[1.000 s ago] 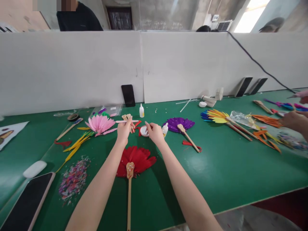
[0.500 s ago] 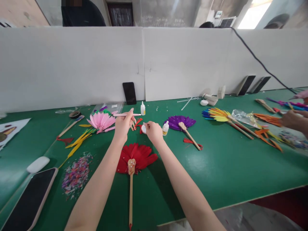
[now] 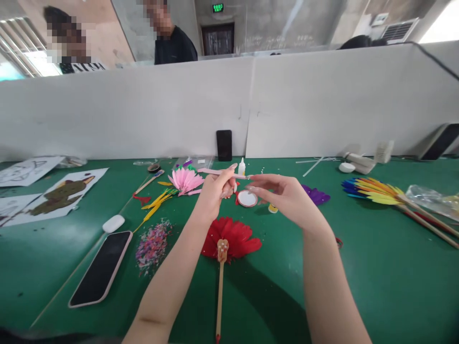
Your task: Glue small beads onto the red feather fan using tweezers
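Observation:
My left hand (image 3: 217, 191) is closed around a slim pink pen-like stick (image 3: 208, 171), which points right. My right hand (image 3: 283, 196) is at the stick's tip, thumb and forefinger apart; whether a tiny piece is at the fingertips I cannot make out. Just below them, on the table, is a round white dish (image 3: 247, 198). A small glue bottle (image 3: 273, 208) is mostly hidden behind my right hand, and another white glue bottle (image 3: 241, 167) stands further back. Nearer to me, between my forearms, lies a red feather fan (image 3: 238, 239) with small pearl-like beads on its wooden handle (image 3: 220, 291).
Left are a pink feather fan (image 3: 185, 180), yellow feathers (image 3: 156, 206), a heap of coloured bits (image 3: 153, 246) and a phone (image 3: 102, 270). Right are a purple fan (image 3: 316, 195), partly covered, and multicoloured feathers (image 3: 376, 190). A white partition (image 3: 143, 114) closes off the back; people are beyond it.
My right hand has left the white dish and risen to the tip of the pink stick, its fingers now spread. The stick stays in my left hand. The view has swung left.

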